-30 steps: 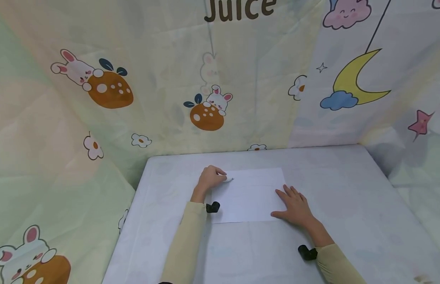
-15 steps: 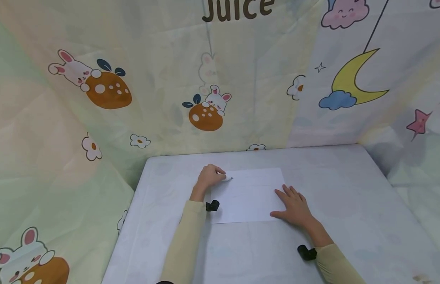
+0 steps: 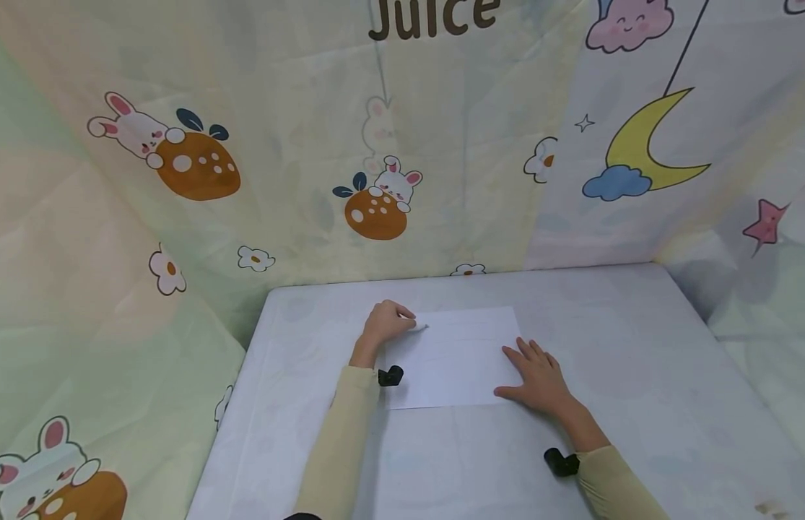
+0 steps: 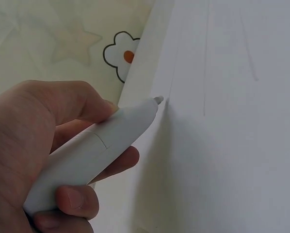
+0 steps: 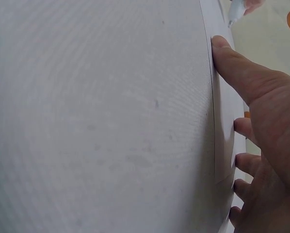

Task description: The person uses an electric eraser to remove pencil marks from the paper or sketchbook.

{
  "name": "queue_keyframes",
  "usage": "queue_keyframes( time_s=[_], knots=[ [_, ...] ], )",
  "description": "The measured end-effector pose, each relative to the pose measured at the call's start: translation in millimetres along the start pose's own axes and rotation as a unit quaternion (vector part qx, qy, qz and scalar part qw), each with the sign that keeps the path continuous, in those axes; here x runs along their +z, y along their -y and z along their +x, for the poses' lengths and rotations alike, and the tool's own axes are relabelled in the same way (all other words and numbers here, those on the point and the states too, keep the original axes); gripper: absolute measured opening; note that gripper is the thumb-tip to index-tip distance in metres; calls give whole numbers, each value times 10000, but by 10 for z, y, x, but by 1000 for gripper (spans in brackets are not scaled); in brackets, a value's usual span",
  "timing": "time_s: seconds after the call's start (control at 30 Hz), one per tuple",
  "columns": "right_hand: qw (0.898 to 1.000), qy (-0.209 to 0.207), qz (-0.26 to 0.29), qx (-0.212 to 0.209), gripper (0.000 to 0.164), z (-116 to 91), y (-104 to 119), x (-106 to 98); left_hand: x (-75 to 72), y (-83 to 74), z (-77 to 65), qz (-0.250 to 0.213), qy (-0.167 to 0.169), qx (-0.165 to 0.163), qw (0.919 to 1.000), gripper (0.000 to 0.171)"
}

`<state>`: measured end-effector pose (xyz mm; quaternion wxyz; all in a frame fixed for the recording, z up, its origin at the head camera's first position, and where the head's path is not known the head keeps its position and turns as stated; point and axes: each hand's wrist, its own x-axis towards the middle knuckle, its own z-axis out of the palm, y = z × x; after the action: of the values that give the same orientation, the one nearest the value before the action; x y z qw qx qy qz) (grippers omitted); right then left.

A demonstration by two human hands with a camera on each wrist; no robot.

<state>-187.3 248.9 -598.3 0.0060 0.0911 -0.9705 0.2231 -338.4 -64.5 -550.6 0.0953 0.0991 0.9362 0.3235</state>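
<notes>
A white sheet of paper (image 3: 460, 372) lies flat on the table. At its upper left part my left hand (image 3: 384, 323) holds a thick white pen (image 4: 89, 162) with a small grey tip. In the left wrist view that tip is at or just above the paper; contact is unclear. Several faint lines run across the sheet there. My right hand (image 3: 541, 378) rests with spread fingers on the sheet's right edge. From the right wrist the thumb (image 5: 237, 68) is seen lying near the paper's front edge, and the pen (image 5: 236, 10) shows at the top.
A pale cloth covers the table (image 3: 441, 469). Behind it hangs a printed fabric backdrop (image 3: 279, 144) with rabbits, flowers and a moon, which continues on the left and right. Black mounts (image 3: 390, 376) sit by both wrists.
My left hand and the pen have shifted very slightly to the right over the last half second. The right hand and the paper stay where they were.
</notes>
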Motion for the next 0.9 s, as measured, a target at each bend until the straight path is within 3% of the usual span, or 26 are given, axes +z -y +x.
queue_keyframes(
  time_s=[0.43,0.7,0.9],
  knots=[
    [10000,44,-24,22,90,9,-34,8,43,5,41,5,171,-17,9999,17],
    [10000,56,-55,34,91,8,-31,-4,10,61,19,18,14,8,10000,15],
    [10000,58,-28,44,90,7,-10,-5,21,25,25,-5,108,34,9999,16]
  ],
)
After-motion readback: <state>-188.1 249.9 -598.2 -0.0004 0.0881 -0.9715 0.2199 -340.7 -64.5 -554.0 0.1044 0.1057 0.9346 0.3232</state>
